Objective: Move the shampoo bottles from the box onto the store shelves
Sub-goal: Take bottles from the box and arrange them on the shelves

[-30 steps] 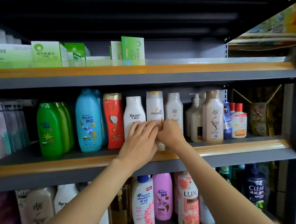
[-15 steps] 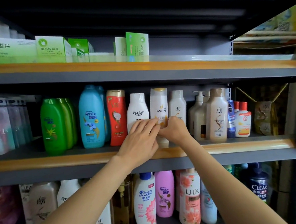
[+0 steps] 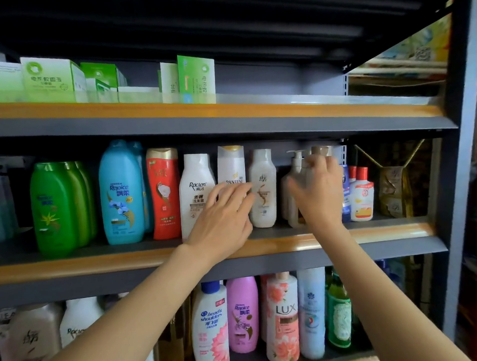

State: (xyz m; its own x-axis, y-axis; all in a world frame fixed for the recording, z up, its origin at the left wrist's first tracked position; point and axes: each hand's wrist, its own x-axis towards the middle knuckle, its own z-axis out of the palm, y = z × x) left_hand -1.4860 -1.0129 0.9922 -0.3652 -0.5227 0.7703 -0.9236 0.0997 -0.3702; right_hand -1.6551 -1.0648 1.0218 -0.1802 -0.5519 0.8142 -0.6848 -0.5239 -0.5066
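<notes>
Middle shelf (image 3: 347, 236), front edge: left hand (image 3: 223, 220) with fingers straight and spread against the upright white Pantene bottle (image 3: 230, 164); right hand (image 3: 320, 192), blurred, fingers curled round the beige bottle (image 3: 320, 151) toward the right end

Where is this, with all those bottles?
Most likely a small shop. Metal shelves hold rows of shampoo bottles, like the blue Rejoice bottle and the pink LUX bottle, faced outward for sale. Green boxes sit on the shelf above.
</notes>
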